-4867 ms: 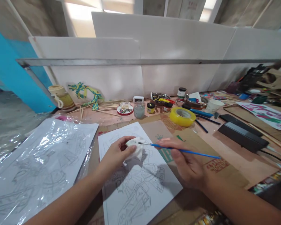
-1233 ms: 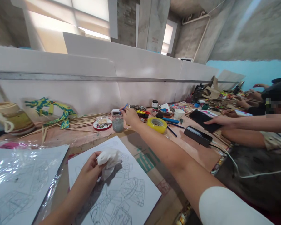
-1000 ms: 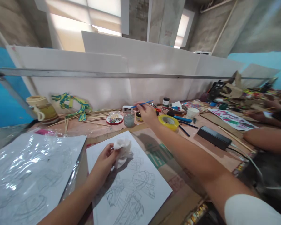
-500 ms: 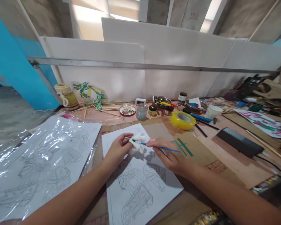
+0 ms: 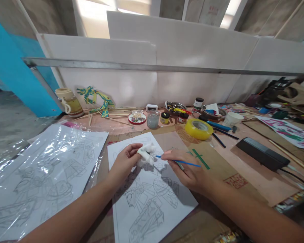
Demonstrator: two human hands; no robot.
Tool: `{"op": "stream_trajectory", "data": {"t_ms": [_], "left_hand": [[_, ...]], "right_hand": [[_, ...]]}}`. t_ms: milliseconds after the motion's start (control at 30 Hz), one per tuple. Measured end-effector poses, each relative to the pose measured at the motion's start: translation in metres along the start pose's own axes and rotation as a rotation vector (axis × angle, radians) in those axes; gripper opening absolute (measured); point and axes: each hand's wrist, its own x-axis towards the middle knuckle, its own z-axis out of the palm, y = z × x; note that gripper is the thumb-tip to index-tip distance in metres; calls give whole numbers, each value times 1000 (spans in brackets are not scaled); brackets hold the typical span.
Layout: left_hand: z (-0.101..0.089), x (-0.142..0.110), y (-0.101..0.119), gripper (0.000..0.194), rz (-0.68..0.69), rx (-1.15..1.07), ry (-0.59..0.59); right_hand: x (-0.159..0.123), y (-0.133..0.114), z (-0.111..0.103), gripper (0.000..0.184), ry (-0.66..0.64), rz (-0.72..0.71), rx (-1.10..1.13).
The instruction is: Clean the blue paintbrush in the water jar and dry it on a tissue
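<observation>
My left hand (image 5: 125, 160) pinches a crumpled white tissue (image 5: 146, 158) above a sheet of paper with a pencil drawing (image 5: 152, 209). In my right hand (image 5: 184, 168) is a thin blue paintbrush (image 5: 188, 163), held near its front, with its tip against the tissue; folds partly hide the bristles. A second pencil drawing (image 5: 48, 179) lies to the left under clear plastic film. Brown cardboard (image 5: 212, 189) lies beneath the nearer sheet.
Behind the paper stand a jar of cloudy water (image 5: 153, 119), small paint jars (image 5: 165, 118) and a red-rimmed dish of beads (image 5: 137, 117). A yellow tape roll (image 5: 199, 129) and a black power adapter (image 5: 262, 153) lie to the right. A beige mug (image 5: 69, 103) stands back left.
The brush has shifted slightly right with my right hand, and its tip has gone from lying on top of the tissue to being partly hidden in its folds. The view has tilted slightly.
</observation>
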Motion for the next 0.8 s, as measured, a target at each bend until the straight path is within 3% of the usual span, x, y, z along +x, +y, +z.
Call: {"op": "stream_trajectory", "data": {"t_ms": [133, 233, 367, 433, 633, 800], "left_hand": [[-3, 2, -3, 43, 45, 60, 29], [-6, 4, -8, 35, 77, 73, -27], [-7, 6, -10, 37, 113, 66, -90], [-7, 6, -10, 40, 98, 52, -89], [-4, 7, -9, 43, 66, -2, -58], [-3, 6, -9, 41, 83, 8, -63]], "right_hand": [[5, 2, -12, 22, 70, 96, -10], [30, 15, -23, 22, 112, 197, -55], [84, 57, -23, 24, 255, 291, -16], [111, 82, -15, 27, 264, 331, -41], [159, 132, 12, 25, -60, 499, -380], [169, 144, 20, 24, -148, 526, -396]]}}
